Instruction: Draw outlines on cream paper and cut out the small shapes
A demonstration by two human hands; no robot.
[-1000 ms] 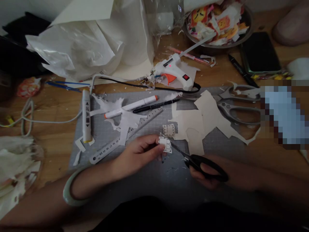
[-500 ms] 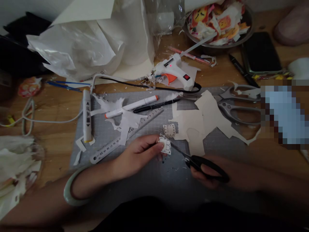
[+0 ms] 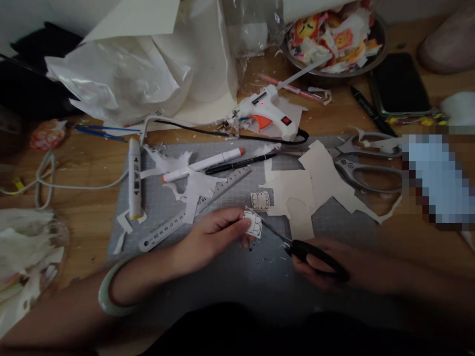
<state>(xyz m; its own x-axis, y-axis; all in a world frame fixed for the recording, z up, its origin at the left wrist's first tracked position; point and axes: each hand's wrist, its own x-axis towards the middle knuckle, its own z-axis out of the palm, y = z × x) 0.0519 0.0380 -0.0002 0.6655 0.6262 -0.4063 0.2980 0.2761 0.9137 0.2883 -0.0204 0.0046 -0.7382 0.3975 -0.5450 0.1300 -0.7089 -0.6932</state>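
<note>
Between thumb and fingers, my left hand (image 3: 218, 235) pinches a small white paper piece (image 3: 254, 225) with black scalloped lines. My right hand (image 3: 322, 262) is closed around the handles of black-handled scissors (image 3: 319, 258). Their blades point up and left and meet the upper right edge of the paper piece. Just above it, a second drawn paper piece (image 3: 260, 201) lies on the grey cutting mat (image 3: 230, 287). Cream paper offcuts (image 3: 293, 190) lie to the right of that piece.
A white glue gun (image 3: 272, 111) with a red light sits behind the mat. Large grey scissors (image 3: 356, 160) lie at right, a ruler (image 3: 166, 232) and markers (image 3: 202, 164) at left. Farther back are a metal bowl (image 3: 334, 71) of paper scraps and a phone (image 3: 401, 84).
The small paper piece has tilted slightly in my left hand. My right hand and the scissors have barely shifted.
</note>
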